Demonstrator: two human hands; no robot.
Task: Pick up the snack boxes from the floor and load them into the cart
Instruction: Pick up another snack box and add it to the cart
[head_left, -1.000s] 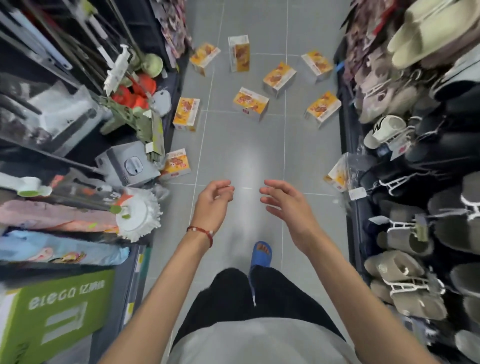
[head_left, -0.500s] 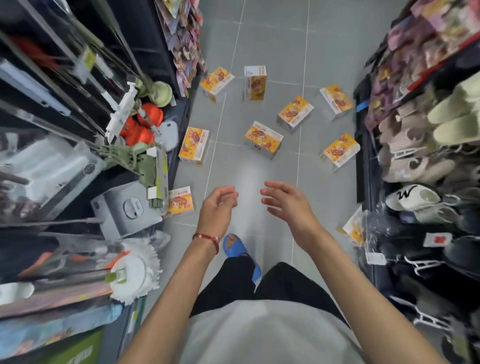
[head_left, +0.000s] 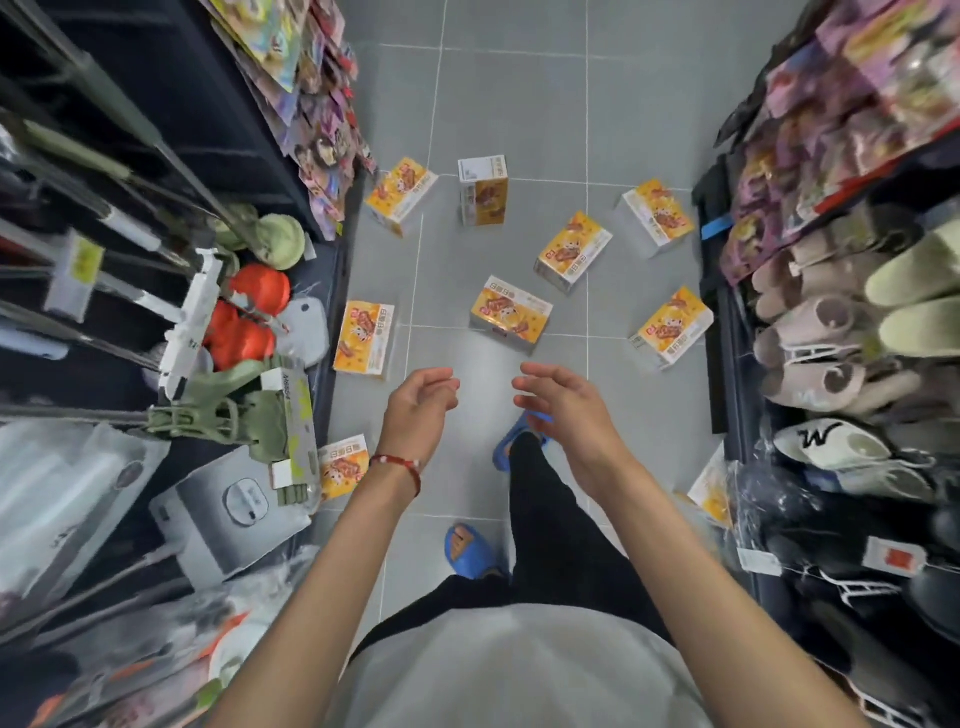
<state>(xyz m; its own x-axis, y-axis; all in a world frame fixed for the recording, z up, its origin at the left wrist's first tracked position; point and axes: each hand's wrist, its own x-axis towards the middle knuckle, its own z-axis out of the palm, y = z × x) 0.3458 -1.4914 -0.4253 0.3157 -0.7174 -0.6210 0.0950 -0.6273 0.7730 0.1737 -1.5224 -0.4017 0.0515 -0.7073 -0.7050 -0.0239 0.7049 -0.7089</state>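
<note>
Yellow snack boxes (head_left: 510, 315) untouched; left hand (head_left: 418, 410), right hand (head_left: 563, 408) fingers (head_left: 540, 373) relaxed, empty.

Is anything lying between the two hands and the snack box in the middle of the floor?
Nothing visible. Only bare floor tile separates the left hand and right hand from the middle snack box.

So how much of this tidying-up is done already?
Nothing looks done: about nine snack boxes lie scattered on the grey floor, the middle box just ahead of the hands, and no cart is in view. In hand, nothing: the left hand and right hand hover empty, fingers loosely curled. All the picking up and loading is left.
</note>
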